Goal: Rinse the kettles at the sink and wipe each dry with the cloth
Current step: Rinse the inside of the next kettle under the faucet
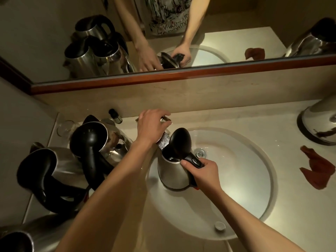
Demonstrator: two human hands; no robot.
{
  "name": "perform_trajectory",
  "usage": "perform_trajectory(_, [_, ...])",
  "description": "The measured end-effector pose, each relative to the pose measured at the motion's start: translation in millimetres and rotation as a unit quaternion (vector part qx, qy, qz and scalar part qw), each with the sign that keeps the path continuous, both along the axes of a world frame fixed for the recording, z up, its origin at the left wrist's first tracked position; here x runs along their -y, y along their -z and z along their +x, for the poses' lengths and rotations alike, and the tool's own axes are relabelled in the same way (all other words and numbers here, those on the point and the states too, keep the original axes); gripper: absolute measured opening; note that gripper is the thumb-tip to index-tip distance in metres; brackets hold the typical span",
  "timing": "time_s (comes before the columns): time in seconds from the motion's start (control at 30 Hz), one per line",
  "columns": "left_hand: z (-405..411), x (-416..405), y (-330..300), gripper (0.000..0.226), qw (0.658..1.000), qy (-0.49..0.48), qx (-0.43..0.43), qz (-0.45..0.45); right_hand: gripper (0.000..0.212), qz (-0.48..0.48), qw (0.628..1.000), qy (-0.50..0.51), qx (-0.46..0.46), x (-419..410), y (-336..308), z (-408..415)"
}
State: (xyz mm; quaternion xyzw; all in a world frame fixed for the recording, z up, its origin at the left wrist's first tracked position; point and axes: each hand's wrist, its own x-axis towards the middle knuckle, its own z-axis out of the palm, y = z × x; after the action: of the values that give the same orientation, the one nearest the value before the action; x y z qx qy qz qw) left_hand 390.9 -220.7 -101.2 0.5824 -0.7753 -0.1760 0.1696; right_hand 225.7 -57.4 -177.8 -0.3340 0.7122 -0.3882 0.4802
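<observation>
Beige stone worktop [283, 124] is running under a wide mirror [181, 42] and carrying a round sink [245, 179]. Five kettles are showing: three crowding at the left, one far right, and one kettle [172, 173] standing upright in the sink basin, lid [179, 142] tipped open, spout pointing away toward the tap [164, 140]. One red cloth [317, 170] is lying right of the sink. Right hand [204, 171] is gripping its black handle; left hand [151, 127] is curling over the tap.
</observation>
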Motion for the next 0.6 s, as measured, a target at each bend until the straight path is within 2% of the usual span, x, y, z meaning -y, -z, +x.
perform_trajectory(0.27, [-5.2,6.4,-0.3,0.031,0.999,-0.02,0.029,0.013,0.076,0.004,0.999,-0.012,0.049,1.1,-7.5,-9.5])
perform_trajectory(0.37, [-8.3,8.0,1.6,0.031,0.999,-0.035,0.038,0.01,0.057,0.001,0.999,-0.02,0.038,4.3,-11.7,-13.6])
perform_trajectory(0.6, [-13.4,8.3,3.9,0.03,0.997,-0.063,0.042,0.005,0.041,-0.005,0.998,0.016,0.053,10.3,-16.4,-11.1])
